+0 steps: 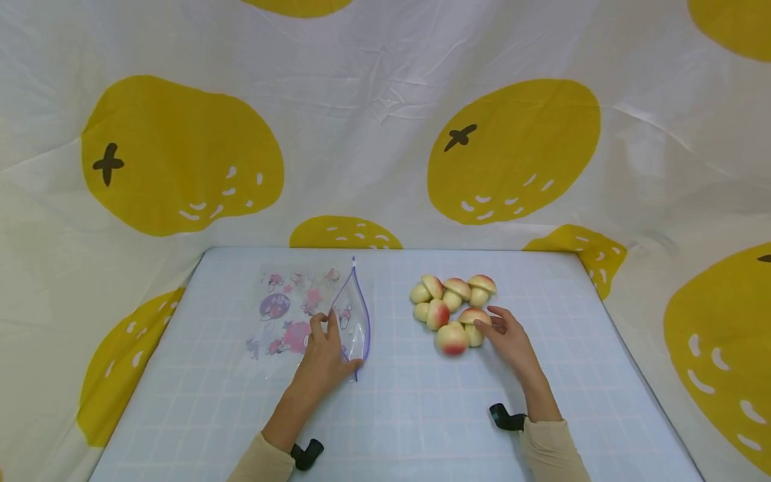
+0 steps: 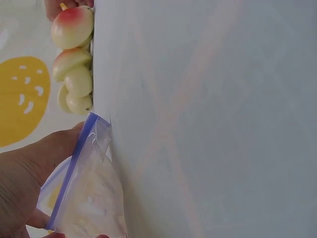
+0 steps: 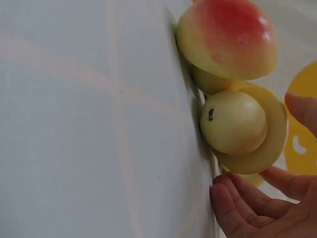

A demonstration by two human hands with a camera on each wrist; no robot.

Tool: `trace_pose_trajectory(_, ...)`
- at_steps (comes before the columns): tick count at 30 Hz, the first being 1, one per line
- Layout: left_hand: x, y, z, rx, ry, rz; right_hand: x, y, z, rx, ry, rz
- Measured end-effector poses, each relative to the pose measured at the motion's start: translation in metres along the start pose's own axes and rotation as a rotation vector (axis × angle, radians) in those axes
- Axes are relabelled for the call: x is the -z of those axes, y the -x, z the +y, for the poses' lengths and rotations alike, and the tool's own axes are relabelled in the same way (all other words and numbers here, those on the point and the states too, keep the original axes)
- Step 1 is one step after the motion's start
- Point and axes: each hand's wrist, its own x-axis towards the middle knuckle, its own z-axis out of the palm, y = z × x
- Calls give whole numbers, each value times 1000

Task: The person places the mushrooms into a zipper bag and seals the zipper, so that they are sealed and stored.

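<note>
- Holding the clear bag (image 1: pixel 301 308) by its rim (image 1: pixel 368 328), left hand (image 1: pixel 325 355) spreads wide; a steady gap would help.
- Right of it, right hand (image 1: pixel 508 340) curls narrowly round one mushroom (image 1: pixel 471 316); even pressure seems best.
- Neighbouring mushrooms (image 1: pixel 456 289) sit just beyond; straight lifting should spare them.

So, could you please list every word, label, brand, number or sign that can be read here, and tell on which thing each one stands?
No word, label, brand or number can be read.
Clear bag: the purple oval may carry lettering, too small and blurred to read.
Mushroom-shaped piece, right wrist view: a tiny dark mark, unreadable.
Cloth backdrop: dark crosses within the yellow fruit pattern, no text.
</note>
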Motion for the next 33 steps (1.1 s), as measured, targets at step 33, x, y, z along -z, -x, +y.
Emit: trace_pose_trajectory(33, -2, 0, -1, 7, 1, -9, 7, 9, -32, 75, -194, 57)
